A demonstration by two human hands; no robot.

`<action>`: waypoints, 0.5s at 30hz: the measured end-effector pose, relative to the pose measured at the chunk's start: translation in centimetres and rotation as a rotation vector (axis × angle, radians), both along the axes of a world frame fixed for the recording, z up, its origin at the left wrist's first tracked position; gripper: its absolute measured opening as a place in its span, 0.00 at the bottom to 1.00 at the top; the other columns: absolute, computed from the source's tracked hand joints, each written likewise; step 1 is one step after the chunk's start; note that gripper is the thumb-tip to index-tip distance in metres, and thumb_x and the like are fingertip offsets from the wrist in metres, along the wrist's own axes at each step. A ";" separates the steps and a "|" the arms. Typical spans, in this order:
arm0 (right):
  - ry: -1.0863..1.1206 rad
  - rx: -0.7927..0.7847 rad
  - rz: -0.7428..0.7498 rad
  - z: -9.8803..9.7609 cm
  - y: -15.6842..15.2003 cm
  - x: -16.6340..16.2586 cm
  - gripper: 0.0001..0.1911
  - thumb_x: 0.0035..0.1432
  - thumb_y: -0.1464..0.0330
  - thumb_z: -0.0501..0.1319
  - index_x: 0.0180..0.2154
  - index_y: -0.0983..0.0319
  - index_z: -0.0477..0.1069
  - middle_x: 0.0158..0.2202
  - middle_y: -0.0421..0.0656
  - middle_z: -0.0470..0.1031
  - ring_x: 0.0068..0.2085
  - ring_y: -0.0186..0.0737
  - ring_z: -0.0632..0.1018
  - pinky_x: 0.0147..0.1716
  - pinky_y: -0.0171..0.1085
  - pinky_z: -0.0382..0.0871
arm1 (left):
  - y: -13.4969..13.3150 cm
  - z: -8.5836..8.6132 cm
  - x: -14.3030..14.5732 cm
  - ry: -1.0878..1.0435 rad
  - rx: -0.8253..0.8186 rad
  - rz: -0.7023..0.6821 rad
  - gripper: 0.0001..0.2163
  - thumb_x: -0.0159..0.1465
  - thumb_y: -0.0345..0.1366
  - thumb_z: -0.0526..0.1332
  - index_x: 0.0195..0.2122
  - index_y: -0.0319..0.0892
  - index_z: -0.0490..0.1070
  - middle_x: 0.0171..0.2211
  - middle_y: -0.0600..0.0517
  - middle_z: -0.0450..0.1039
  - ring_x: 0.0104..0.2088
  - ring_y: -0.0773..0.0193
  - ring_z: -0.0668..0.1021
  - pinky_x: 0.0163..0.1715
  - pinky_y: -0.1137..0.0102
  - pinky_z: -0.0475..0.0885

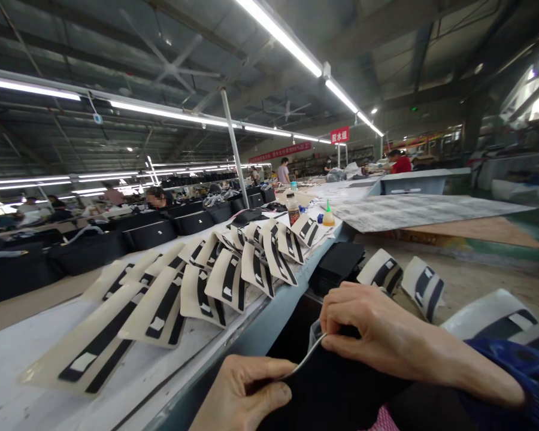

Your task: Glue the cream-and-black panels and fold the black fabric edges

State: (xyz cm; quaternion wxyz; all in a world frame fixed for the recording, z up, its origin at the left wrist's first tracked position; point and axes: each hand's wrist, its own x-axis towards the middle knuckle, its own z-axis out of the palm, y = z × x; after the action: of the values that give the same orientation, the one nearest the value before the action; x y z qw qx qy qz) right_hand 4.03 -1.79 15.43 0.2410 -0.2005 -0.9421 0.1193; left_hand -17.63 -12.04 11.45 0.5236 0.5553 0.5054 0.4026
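My left hand (242, 392) sits at the bottom centre, fingers curled and pinching the near edge of a thin black fabric piece (323, 383) with a pale lining edge. My right hand (377, 335) lies over the same piece from the right, fingers bent and gripping its top edge. Both hands hover just off the table's near edge (260, 329). A row of several cream pieces with black strips (215, 281) lies overlapped along the table to the left of my hands.
More cream-and-black pieces (424, 284) and a black stack (336, 263) sit right of the table. Bottles (293, 209) and a small glue bottle (328, 215) stand further down. Black bags (148, 233) line a conveyor at left. Other people work in the distance.
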 end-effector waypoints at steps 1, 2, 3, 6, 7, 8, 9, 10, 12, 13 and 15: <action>-0.018 0.017 -0.001 -0.1 0.0 -0.1 0.11 0.56 0.77 0.65 0.24 0.63 0.70 0.28 0.37 0.77 0.32 0.34 0.77 0.36 0.35 0.63 | 0.2 0.1 0.2 0.056 0.003 0.006 0.12 0.58 0.29 0.63 0.39 0.42 0.85 0.29 0.53 0.81 0.32 0.62 0.76 0.34 0.74 0.66; -0.032 0.036 -0.004 -0.1 -0.1 -0.2 0.11 0.56 0.77 0.65 0.24 0.63 0.70 0.28 0.37 0.77 0.31 0.34 0.76 0.35 0.35 0.63 | 0.5 0.2 0.4 0.106 0.015 0.010 0.12 0.58 0.28 0.62 0.38 0.42 0.85 0.27 0.54 0.80 0.30 0.64 0.74 0.32 0.74 0.65; -0.045 0.056 -0.006 -0.2 -0.2 -0.3 0.11 0.56 0.77 0.65 0.24 0.63 0.69 0.27 0.37 0.76 0.30 0.34 0.76 0.35 0.35 0.63 | 0.7 0.2 0.6 0.142 0.029 0.009 0.12 0.58 0.28 0.61 0.37 0.41 0.85 0.26 0.54 0.79 0.29 0.65 0.73 0.30 0.74 0.63; -0.078 0.087 -0.011 -0.4 -0.5 -0.6 0.11 0.56 0.77 0.65 0.24 0.62 0.69 0.27 0.36 0.75 0.30 0.33 0.74 0.35 0.35 0.62 | 1.5 -0.2 1.3 0.237 0.109 0.003 0.12 0.58 0.31 0.60 0.34 0.39 0.85 0.24 0.54 0.77 0.27 0.64 0.73 0.28 0.74 0.63; -0.088 0.084 -0.005 -0.4 -0.7 -0.8 0.11 0.57 0.76 0.65 0.24 0.62 0.69 0.27 0.35 0.75 0.30 0.32 0.74 0.35 0.35 0.62 | 1.7 -0.5 1.6 0.277 0.154 0.012 0.11 0.58 0.31 0.60 0.32 0.39 0.84 0.24 0.54 0.76 0.27 0.63 0.73 0.28 0.74 0.63; -0.099 0.082 0.002 -0.5 -0.8 -1.0 0.11 0.58 0.76 0.65 0.25 0.62 0.70 0.27 0.35 0.74 0.30 0.32 0.74 0.36 0.35 0.63 | 1.9 -0.8 1.9 0.318 0.207 0.030 0.11 0.59 0.32 0.59 0.31 0.38 0.83 0.23 0.54 0.76 0.26 0.63 0.73 0.27 0.74 0.63; -0.106 0.094 0.011 -0.7 -0.8 -1.2 0.10 0.58 0.76 0.64 0.25 0.62 0.70 0.27 0.34 0.74 0.30 0.32 0.74 0.37 0.36 0.63 | 2.1 -1.2 2.2 0.357 0.270 0.058 0.12 0.61 0.33 0.58 0.30 0.38 0.83 0.23 0.54 0.76 0.26 0.63 0.74 0.26 0.74 0.63; -0.107 0.122 0.017 -0.9 -0.8 -1.4 0.10 0.59 0.75 0.64 0.26 0.62 0.70 0.28 0.35 0.75 0.31 0.32 0.74 0.38 0.36 0.63 | 2.2 -1.6 2.5 0.393 0.333 0.093 0.13 0.62 0.34 0.57 0.29 0.38 0.82 0.23 0.53 0.76 0.25 0.64 0.74 0.26 0.74 0.62; -0.077 0.243 -0.002 -1.7 -0.7 -2.0 0.09 0.59 0.73 0.67 0.27 0.61 0.72 0.33 0.37 0.76 0.35 0.36 0.75 0.39 0.39 0.62 | 2.7 -2.6 2.9 0.435 0.421 0.191 0.14 0.64 0.33 0.55 0.29 0.39 0.81 0.24 0.52 0.78 0.26 0.63 0.77 0.26 0.74 0.63; -0.052 0.327 -0.034 -2.3 -0.6 -2.3 0.09 0.57 0.72 0.69 0.27 0.61 0.72 0.35 0.39 0.77 0.37 0.39 0.75 0.39 0.40 0.62 | 2.9 -3.1 3.1 0.446 0.438 0.244 0.14 0.64 0.32 0.55 0.30 0.40 0.81 0.25 0.52 0.79 0.26 0.63 0.78 0.26 0.74 0.64; -0.021 0.465 -0.102 -3.7 -0.2 -2.7 0.10 0.52 0.71 0.73 0.27 0.60 0.73 0.35 0.40 0.76 0.37 0.43 0.75 0.35 0.41 0.62 | 3.5 -4.1 3.2 0.458 0.428 0.328 0.14 0.64 0.30 0.54 0.33 0.40 0.82 0.26 0.52 0.81 0.27 0.62 0.80 0.27 0.73 0.65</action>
State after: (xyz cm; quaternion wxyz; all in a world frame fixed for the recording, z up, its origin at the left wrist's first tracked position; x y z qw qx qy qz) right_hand 1.28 -1.99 11.78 0.2768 -0.1882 -0.9352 -0.1155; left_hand -14.47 -8.50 7.38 0.1964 0.6397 0.5964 0.4432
